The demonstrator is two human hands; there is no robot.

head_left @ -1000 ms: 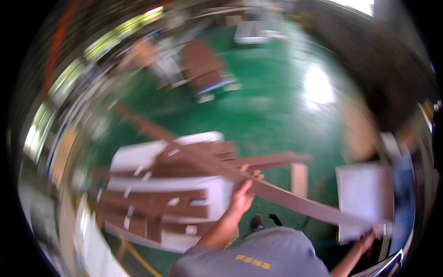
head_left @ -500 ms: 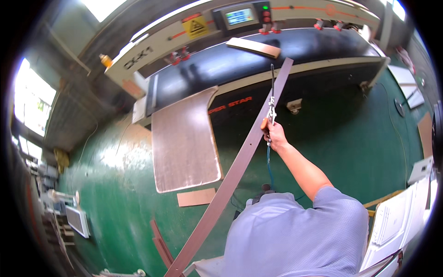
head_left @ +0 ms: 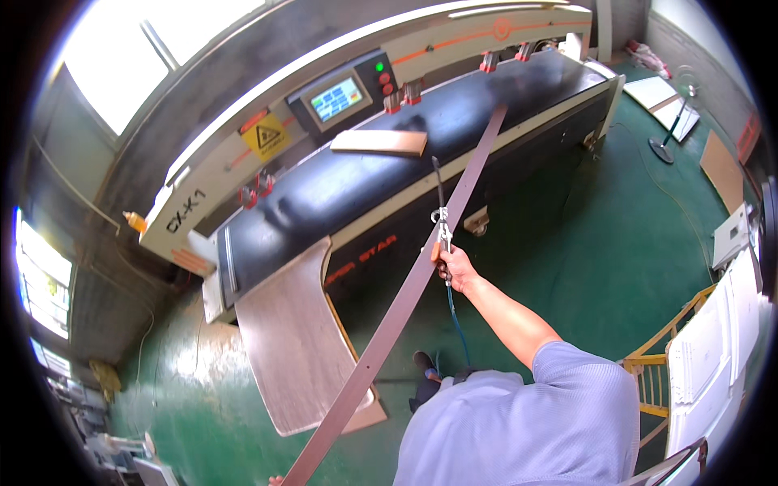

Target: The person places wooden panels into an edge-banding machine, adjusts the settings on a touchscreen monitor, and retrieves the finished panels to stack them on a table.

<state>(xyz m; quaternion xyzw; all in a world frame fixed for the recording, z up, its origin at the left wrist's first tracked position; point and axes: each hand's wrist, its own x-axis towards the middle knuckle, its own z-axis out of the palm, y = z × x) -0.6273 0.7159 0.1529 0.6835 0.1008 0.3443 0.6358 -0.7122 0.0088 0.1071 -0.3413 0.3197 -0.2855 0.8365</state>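
Currently: one strip (head_left: pixel 403 304), aslant, lifted, far end over the machine bed (head_left: pixel 312 198); handling looks midway, strip not yet laid flat. Right hand (head_left: pixel 459 267): grip wrapped round air gun (head_left: pixel 442 228). Left hand (head_left: pixel 275 480): mostly cropped, grip cannot be told.

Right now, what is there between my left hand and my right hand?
In the head view, a long brown strip runs between your left hand, barely visible at the lower edge, and your right hand, gripping a hosed gun tool.
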